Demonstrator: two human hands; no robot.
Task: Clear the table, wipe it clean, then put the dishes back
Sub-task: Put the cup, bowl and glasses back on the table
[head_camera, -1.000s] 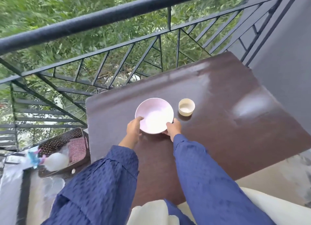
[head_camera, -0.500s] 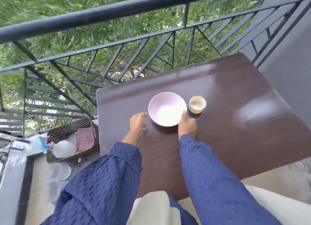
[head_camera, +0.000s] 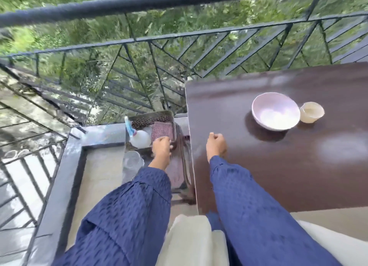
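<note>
A pale pink bowl (head_camera: 275, 114) stands on the dark brown table (head_camera: 298, 166), with a small cream cup (head_camera: 311, 112) touching its right side. My right hand (head_camera: 216, 144) rests on the table near its left edge, fingers curled in and nothing in them. My left hand (head_camera: 162, 148) is off the table to the left, low over a basket (head_camera: 147, 116) on the floor. Its fingertips are at the near edge of a red checked cloth (head_camera: 161, 130) in the basket. Blur hides whether they grip it.
The basket also holds a white spray bottle (head_camera: 139, 139) with a blue head. Clear glass dishes (head_camera: 132, 162) lie on the floor in front of it. A black metal railing (head_camera: 179, 36) runs behind the table and along the left.
Both hands have left the pink bowl, which stays on the table. My left hand swung left and down to the basket, my right slid to the table's left edge, and the view turned left.
</note>
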